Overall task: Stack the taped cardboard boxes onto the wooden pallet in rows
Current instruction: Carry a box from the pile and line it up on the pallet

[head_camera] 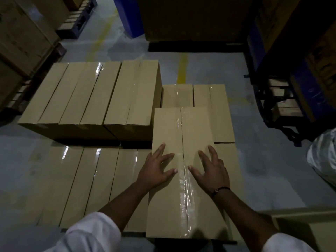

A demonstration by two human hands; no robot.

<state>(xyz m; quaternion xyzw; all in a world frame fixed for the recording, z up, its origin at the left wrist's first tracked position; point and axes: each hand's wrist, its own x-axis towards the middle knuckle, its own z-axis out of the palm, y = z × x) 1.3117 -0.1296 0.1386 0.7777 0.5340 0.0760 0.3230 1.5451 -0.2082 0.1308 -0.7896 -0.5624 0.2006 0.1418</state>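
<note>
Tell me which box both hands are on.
The front-right box, sitting a layer above the near row: left hand and right hand lie flat on its top, either side of its taped seam.

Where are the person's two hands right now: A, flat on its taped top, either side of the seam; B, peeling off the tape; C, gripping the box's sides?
A: the left hand and right hand lie spread-fingered on top of the cardboard box, one each side of the taped seam.
</note>
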